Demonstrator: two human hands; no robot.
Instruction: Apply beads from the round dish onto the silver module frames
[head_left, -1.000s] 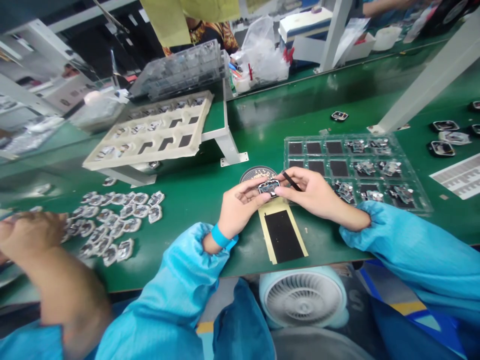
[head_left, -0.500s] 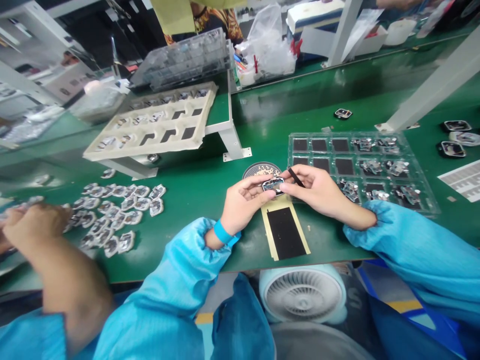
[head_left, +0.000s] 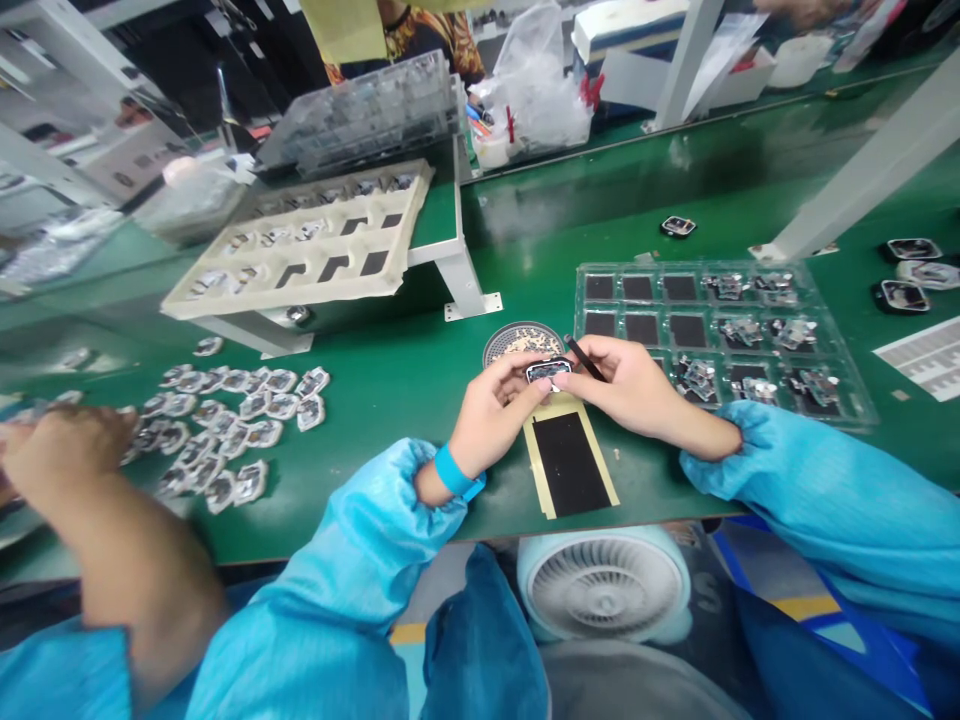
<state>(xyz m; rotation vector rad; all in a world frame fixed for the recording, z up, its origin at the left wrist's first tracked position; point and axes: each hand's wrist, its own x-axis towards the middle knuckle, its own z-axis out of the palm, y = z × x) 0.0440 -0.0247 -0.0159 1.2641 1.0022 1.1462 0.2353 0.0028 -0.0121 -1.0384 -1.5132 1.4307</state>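
Observation:
Between my hands is a small watch-like case (head_left: pixel 548 371) with a pale rim and a dark inside. My left hand (head_left: pixel 499 405) grips its left side, fingers behind and thumb in front. My right hand (head_left: pixel 622 385) holds a black stick-like tool (head_left: pixel 584 358), while its thumb or fingertip touches the case's right edge. Just behind the case is a round dish (head_left: pixel 517 338) of tiny pale parts. In front of my hands lies a black pad (head_left: pixel 571 465) on a yellow sheet. A clear compartment tray (head_left: pixel 844 345) stands to the right, with metallic parts in several pockets.
Many small cases (head_left: pixel 225 425) lie at the left, near another person's hand (head_left: pixel 71 445). A cream tray (head_left: pixel 292 285) rests on a raised stand (head_left: pixel 465 285). More cases (head_left: pixel 905 297) and a white sheet (head_left: pixel 926 358) are at the right; a fan (head_left: pixel 607 585) is below the edge.
My left hand has shifted slightly right and the case is tilted differently. The black tool in my right hand has moved slightly left. The other person's hand has moved a little.

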